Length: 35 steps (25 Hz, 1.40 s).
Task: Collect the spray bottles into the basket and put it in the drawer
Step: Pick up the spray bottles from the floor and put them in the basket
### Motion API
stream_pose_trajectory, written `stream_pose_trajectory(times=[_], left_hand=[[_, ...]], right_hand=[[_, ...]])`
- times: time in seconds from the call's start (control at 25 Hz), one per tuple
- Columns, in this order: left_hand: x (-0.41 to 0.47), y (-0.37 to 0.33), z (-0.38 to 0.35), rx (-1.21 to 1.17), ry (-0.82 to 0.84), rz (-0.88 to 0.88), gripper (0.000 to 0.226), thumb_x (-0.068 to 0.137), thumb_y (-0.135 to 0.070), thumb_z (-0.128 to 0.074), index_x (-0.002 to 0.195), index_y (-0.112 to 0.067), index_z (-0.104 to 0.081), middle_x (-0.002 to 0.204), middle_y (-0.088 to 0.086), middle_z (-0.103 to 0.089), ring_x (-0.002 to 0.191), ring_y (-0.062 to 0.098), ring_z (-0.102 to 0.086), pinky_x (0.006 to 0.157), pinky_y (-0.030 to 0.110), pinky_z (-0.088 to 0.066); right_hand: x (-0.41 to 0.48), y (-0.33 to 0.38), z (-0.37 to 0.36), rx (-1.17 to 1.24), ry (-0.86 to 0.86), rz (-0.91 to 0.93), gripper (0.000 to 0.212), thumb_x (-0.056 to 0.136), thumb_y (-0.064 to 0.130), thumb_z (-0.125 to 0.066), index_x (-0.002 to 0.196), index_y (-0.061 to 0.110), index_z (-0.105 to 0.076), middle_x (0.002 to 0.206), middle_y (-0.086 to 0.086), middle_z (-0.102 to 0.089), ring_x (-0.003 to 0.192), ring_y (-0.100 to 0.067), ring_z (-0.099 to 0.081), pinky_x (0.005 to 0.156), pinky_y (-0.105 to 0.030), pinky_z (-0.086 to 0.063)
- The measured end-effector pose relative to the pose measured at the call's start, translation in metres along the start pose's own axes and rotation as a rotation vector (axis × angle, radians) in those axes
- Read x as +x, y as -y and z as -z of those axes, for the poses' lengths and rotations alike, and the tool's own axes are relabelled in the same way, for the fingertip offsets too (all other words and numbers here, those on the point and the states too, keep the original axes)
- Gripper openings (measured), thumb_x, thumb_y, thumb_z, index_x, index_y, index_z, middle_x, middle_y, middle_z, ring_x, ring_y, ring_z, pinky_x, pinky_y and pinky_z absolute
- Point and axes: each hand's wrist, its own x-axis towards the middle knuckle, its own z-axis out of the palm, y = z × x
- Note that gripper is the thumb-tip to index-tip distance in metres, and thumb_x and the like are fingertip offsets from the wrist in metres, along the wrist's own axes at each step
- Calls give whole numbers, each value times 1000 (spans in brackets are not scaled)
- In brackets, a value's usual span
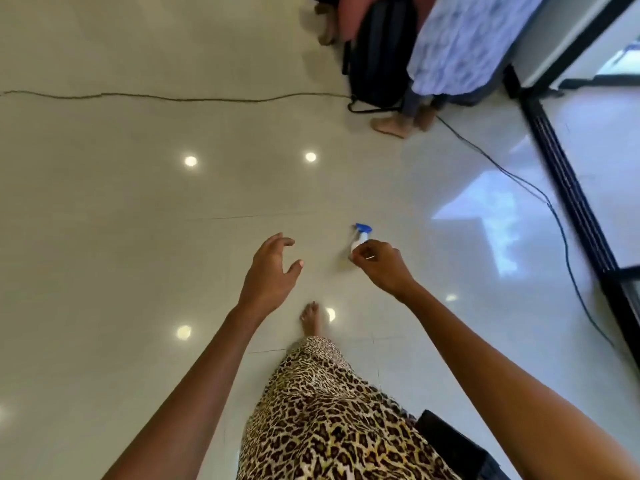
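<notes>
Fingers (362, 252) of the right hand (381, 268) are closed around the white body of a blue-headed spray bottle (360, 235) above the tiled floor (138, 220); the left hand (273, 268) hovers empty, fingers spread apart

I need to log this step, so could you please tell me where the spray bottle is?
In the head view, the spray bottle is right of centre above the tiled floor, at the right hand's fingertips.

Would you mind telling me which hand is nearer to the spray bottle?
Right. The right hand reaches the spray bottle; whether it grips is unclear. The left hand hovers open, apart to the bottle's left.
</notes>
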Motion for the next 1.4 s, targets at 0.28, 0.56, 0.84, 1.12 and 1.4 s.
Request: stream_pose_trajectory(times=[0.28, 0.56, 0.84, 1.12, 1.4], left_hand=[[144, -21, -70, 123, 324, -56, 38, 87, -23, -55, 123, -13, -48, 142, 7, -41, 133, 22, -36, 104, 31, -31], [282, 50, -241, 202, 560, 61, 40, 86, -25, -56, 122, -9, -47, 134, 10, -48, 120, 27, -46, 94, 33, -39], [404, 168, -434, 190, 627, 308, 53, 81, -35, -61, 123, -6, -45, 128, 15, -52, 115, 30, -50, 81, 30, -39], [442, 227, -547, -72, 550, 612, 82, 65, -51, -73, 126, -10, -36, 124, 7, -53, 110, 23, -53, 76, 28, -41], [430, 224, -544, -169, 471, 610, 77, 62, -43, -79, 120, -11, -41, 119, 4, -58, 99, 18, -55, 76, 25, -42]], right_hand=[[116, -51, 31, 8, -19, -265, 23, 89, 25, -59, 99, 5, -67, 107, -14, -68, 96, -26, -63, 73, -25, -43], [303, -188, -19, -75, 87, -430, 30, 88, 25, -59, 108, 3, -63, 110, -18, -66, 98, -30, -63, 71, -25, -43], [481, -347, -100, -93, 86, -531, 39, 89, 24, -57, 120, 2, -51, 123, -16, -57, 108, -29, -57, 78, -31, -44], [564, -433, -152, 167, 50, -721, 52, 85, 41, -60, 121, 5, -49, 111, -9, -58, 89, -20, -52, 56, -24, -38], [560, -422, -147, 288, 57, -695, 47, 85, 37, -64, 117, 6, -51, 94, -4, -57, 84, -20, -57, 64, -27, -47]])
